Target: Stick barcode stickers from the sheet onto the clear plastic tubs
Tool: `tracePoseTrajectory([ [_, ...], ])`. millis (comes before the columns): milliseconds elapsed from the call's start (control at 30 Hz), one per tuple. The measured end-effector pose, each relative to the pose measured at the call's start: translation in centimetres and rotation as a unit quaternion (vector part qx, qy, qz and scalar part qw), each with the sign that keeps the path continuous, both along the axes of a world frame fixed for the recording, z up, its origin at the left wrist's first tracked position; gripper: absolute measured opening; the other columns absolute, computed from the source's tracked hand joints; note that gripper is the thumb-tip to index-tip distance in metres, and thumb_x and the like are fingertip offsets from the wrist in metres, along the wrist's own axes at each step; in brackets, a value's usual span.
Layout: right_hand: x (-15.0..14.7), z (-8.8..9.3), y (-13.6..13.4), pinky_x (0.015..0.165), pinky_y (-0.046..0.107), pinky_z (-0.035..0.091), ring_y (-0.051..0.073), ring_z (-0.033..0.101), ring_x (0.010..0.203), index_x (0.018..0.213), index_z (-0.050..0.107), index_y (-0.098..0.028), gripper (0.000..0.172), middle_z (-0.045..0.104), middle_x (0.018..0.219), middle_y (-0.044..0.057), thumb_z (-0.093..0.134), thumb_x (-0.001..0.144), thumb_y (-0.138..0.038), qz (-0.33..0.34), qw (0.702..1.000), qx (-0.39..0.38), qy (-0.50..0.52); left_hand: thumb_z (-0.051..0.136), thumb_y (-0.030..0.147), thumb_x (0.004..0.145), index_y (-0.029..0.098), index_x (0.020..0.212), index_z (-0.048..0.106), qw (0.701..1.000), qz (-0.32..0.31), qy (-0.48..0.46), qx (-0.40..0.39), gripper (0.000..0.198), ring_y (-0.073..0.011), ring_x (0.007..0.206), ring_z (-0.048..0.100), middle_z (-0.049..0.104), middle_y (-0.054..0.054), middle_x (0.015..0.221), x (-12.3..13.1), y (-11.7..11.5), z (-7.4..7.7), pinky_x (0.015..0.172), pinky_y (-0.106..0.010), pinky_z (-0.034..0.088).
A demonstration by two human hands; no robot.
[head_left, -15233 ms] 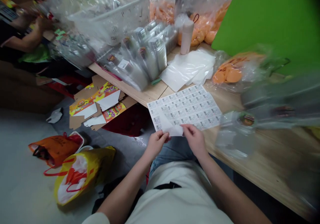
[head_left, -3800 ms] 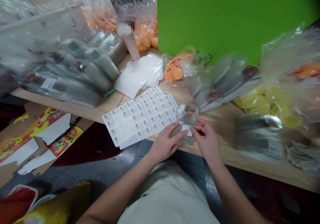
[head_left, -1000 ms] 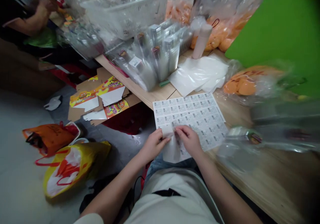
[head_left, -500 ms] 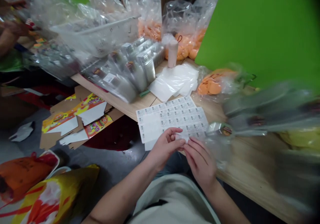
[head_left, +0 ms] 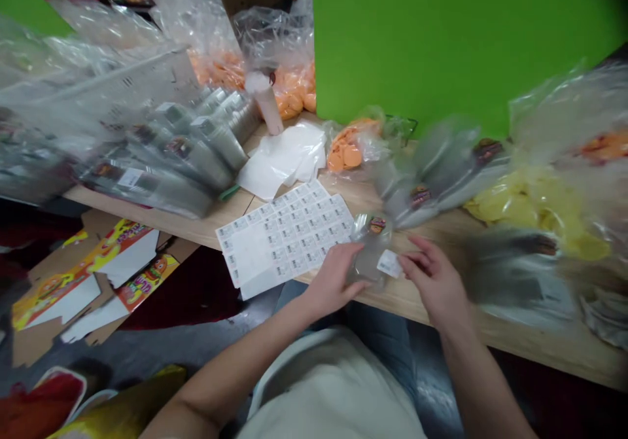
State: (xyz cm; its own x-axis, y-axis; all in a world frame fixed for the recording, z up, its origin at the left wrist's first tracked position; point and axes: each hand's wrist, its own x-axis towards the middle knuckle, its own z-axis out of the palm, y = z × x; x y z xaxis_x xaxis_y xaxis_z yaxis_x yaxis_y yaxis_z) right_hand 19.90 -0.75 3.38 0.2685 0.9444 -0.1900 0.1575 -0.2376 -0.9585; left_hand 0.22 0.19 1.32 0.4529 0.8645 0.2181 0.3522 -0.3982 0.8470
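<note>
Holding a clear plastic pouch (head_left: pixel 369 263) down on the wooden surface (head_left: pixel 495 324), the left hand (head_left: pixel 333 272) lies palm down with its fingers stretched across the pouch's lower left side. A round orange-and-brown sticker (head_left: pixel 377 226) sits at the pouch's top. A small white label (head_left: pixel 390 263) lies at the pouch's right edge, and the fingertips (head_left: pixel 409 258) of the right hand (head_left: pixel 436 283) are at its right end. That hand is spread and angled inward, its wrist raised; blur hides whether it is pinching the label or has let go. Both forearms reach forward from the bottom of the view, over the person's lap.

Just left of the pouch, a sheet of printed labels (head_left: pixel 284 236) lies tilted on the surface, with a blank white patch near its lower left. Beyond it are loose white sheets (head_left: pixel 283 161), a pale pink tube (head_left: pixel 263 102) standing upright, and a bag of orange discs (head_left: pixel 346 154). Rows of clear packaged items (head_left: pixel 171 151) fill the left side, and a bag of yellow discs (head_left: pixel 534 213) lies to the right, before a green panel (head_left: pixel 441 33).
</note>
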Motion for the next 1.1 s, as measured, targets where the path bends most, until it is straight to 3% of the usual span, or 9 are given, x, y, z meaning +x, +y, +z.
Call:
tracePoseTrajectory([
  [133,-0.7,-1.2,1.4,0.072,0.033,0.048,0.016,0.059,0.072,0.122,0.046,-0.018,0.056,0.064,0.077,0.001,0.062,0.071,-0.037,0.083,0.996,-0.015,0.016,0.058,0.029,0.08,0.023,0.132,0.031,0.999,0.014,0.014,0.025,0.059,-0.0251,0.121,0.039,0.042,-0.012,0.131,0.7,0.8,-2.0,0.102,-0.046,0.034],
  [333,-1.4,-2.4,1.8,0.071,0.031,0.046,0.015,0.057,0.069,0.122,0.046,-0.019,0.053,0.062,0.076,0.0,0.06,0.073,-0.035,0.088,0.995,0.0,-0.042,0.057,0.032,0.081,0.022,0.134,0.027,0.999,0.019,0.022,0.023,0.062,-0.0234,0.12,0.043,0.045,-0.012,0.13,0.3,0.2,-3.1,0.1,-0.043,0.038],
  [733,-1.2,-2.4,1.7,0.07,0.031,0.046,0.015,0.058,0.07,0.123,0.047,-0.018,0.051,0.063,0.078,0.001,0.057,0.076,-0.035,0.114,0.99,0.004,-0.083,0.052,0.03,0.084,0.022,0.136,0.025,1.0,-0.014,0.018,-0.001,0.059,-0.0242,0.125,0.04,0.042,-0.012,0.135,-0.1,0.4,-2.4,0.104,-0.046,0.033],
  [900,-1.4,-2.8,1.5,0.069,0.031,0.047,0.014,0.058,0.069,0.123,0.048,-0.019,0.049,0.063,0.079,0.001,0.056,0.077,-0.036,0.115,0.982,0.013,-0.146,0.045,0.024,0.087,0.024,0.132,0.037,0.996,-0.068,0.061,0.015,0.046,-0.0233,0.129,0.035,0.035,-0.011,0.141,-0.8,0.6,-2.0,0.105,-0.043,0.032],
  [1000,-1.5,-3.0,0.9,0.071,0.034,0.047,0.017,0.057,0.074,0.125,0.047,-0.02,0.048,0.063,0.085,0.004,0.052,0.08,-0.037,0.105,0.964,0.05,-0.237,0.043,0.027,0.088,0.026,0.132,0.039,0.99,-0.085,0.105,0.029,0.044,-0.0224,0.129,0.035,0.031,-0.01,0.144,-1.2,0.7,-2.0,0.105,-0.04,0.033],
  [1100,-1.4,-3.5,-0.4,0.08,0.039,0.046,0.023,0.054,0.096,0.128,0.045,-0.019,0.049,0.057,0.108,0.012,0.05,0.083,-0.037,0.028,0.922,0.136,-0.361,0.041,0.029,0.089,0.022,0.132,0.041,0.986,-0.086,0.135,0.048,0.043,-0.0221,0.129,0.035,0.031,-0.011,0.143,-1.2,1.0,-2.2,0.105,-0.038,0.034],
])
